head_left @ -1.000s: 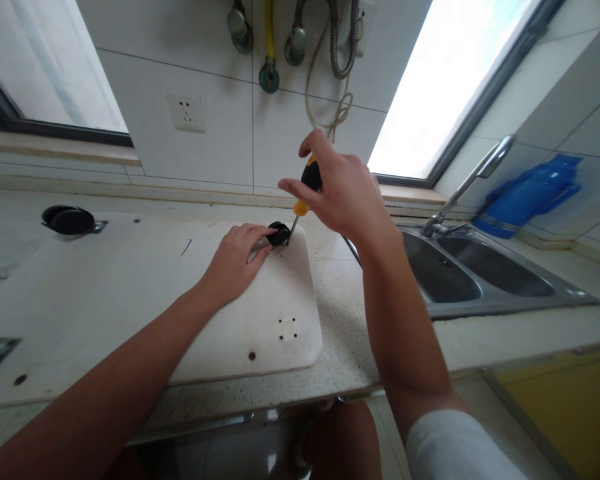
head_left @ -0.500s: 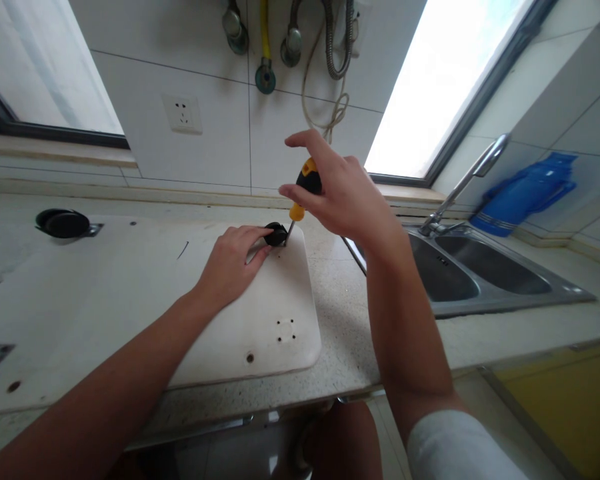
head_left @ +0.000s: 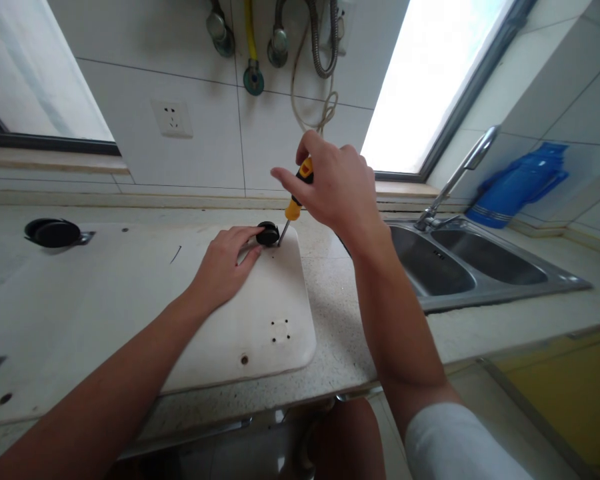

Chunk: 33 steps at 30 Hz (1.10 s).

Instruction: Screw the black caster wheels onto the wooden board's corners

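A white board (head_left: 215, 347) with rounded corners lies flat on the counter. Near its far right corner is a black caster wheel (head_left: 268, 234), pinched between the thumb and fingers of my left hand (head_left: 225, 263). My right hand (head_left: 333, 183) grips a yellow and black screwdriver (head_left: 293, 209) by its handle. The shaft slants down, its tip at the caster's mounting plate beside the wheel; the screw itself is too small to make out. Another black caster (head_left: 55, 233) sits at the board's far left. Several small holes mark the near right corner.
At the right is a double steel sink (head_left: 490, 260) with a tap (head_left: 460, 177), and a blue jug (head_left: 520, 187) stands behind it. Along the tiled wall are a socket (head_left: 172, 119), a yellow hose (head_left: 251, 40) and a metal hose. The counter's front edge (head_left: 270, 397) runs below the board.
The view has shifted slightly, moving things a little leftward. My right hand's raised forefinger has curled in around the screwdriver's handle. My left hand stays on the caster.
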Tool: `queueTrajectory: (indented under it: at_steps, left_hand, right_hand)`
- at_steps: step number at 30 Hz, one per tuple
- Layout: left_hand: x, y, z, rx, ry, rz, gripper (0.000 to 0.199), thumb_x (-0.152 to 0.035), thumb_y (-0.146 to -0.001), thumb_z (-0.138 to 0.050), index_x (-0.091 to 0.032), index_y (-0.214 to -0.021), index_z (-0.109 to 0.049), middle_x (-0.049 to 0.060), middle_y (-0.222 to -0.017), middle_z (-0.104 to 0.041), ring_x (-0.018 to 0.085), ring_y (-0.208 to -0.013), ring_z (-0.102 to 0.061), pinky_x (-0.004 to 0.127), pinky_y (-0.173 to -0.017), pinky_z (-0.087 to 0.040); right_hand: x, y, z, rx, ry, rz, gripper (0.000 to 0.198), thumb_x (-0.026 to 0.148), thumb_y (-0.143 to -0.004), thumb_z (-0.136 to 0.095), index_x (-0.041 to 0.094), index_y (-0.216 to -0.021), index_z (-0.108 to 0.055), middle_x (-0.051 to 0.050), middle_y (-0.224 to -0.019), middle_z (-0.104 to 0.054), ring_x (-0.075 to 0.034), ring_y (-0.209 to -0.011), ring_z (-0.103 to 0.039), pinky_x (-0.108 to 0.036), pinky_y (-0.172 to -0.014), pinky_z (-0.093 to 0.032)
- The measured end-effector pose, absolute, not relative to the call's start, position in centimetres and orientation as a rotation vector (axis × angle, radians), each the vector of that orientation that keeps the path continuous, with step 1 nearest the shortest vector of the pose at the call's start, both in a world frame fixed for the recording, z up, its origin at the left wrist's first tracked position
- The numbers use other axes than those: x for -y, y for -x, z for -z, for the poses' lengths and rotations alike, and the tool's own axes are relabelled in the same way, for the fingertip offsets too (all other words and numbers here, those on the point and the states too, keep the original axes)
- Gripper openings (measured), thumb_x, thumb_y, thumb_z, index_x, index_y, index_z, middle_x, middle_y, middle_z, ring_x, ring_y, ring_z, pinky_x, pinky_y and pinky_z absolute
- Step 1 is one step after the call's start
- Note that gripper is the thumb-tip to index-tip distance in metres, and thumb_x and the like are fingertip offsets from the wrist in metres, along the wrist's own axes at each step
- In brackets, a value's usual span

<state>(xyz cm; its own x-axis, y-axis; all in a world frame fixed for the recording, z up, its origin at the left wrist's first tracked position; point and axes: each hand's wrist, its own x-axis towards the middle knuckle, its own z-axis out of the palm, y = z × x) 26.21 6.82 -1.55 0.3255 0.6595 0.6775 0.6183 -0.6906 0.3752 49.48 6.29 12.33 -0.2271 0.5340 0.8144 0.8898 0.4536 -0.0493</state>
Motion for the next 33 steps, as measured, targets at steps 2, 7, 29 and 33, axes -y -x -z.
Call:
queueTrajectory:
  at_steps: [2,7,29,33]
  left_hand:
    - [-6.9,-26.1,1.6,-1.231,-2.501,-1.299,0.038,-0.033,-0.106,-0.062,-0.022,-0.14,-0.073,0.012,-0.138,-0.08,0.034,-0.121,-0.072,0.052,-0.109,-0.057]
    - [-7.0,-26.1,1.6,-1.267,-2.46,-1.269,0.041,-0.035,-0.106,-0.062,-0.023,-0.144,-0.073,0.011,-0.14,-0.08,0.032,-0.116,-0.073,0.05,-0.105,-0.059]
    - [-6.8,-26.1,0.9,-1.377,-2.393,-1.097,0.053,-0.039,-0.105,-0.057,-0.024,-0.155,-0.067,0.012,-0.139,-0.079,0.033,-0.11,-0.075,0.052,-0.106,-0.056]
    - [-6.9,-26.1,0.9,-1.387,-2.407,-1.076,0.053,-0.037,-0.105,-0.056,-0.025,-0.157,-0.063,0.012,-0.141,-0.079,0.034,-0.114,-0.075,0.054,-0.108,-0.056]
  right_hand:
    - [-7.2,-50.0,-12.1,1.833,1.173,0.6,0.043,0.069,-0.11,-0.054,0.027,-0.114,-0.063,-0.009,-0.085,-0.064,-0.033,-0.094,-0.066,-0.045,-0.085,-0.055]
    - [-7.9,-50.6,-12.0,1.743,1.206,0.64,0.047,0.069,-0.114,-0.042,0.027,-0.114,-0.063,-0.01,-0.087,-0.066,-0.032,-0.092,-0.068,-0.043,-0.082,-0.055]
    - [-5.7,-47.6,-13.0,1.782,1.606,0.569,0.034,0.054,-0.115,-0.049,0.025,-0.109,-0.064,-0.011,-0.099,-0.071,-0.034,-0.099,-0.07,-0.04,-0.084,-0.045]
    - [-5.3,-48.2,-13.5,1.835,1.563,0.51,0.039,0.063,-0.112,-0.053,0.026,-0.104,-0.062,-0.011,-0.094,-0.071,-0.034,-0.095,-0.068,-0.04,-0.081,-0.045]
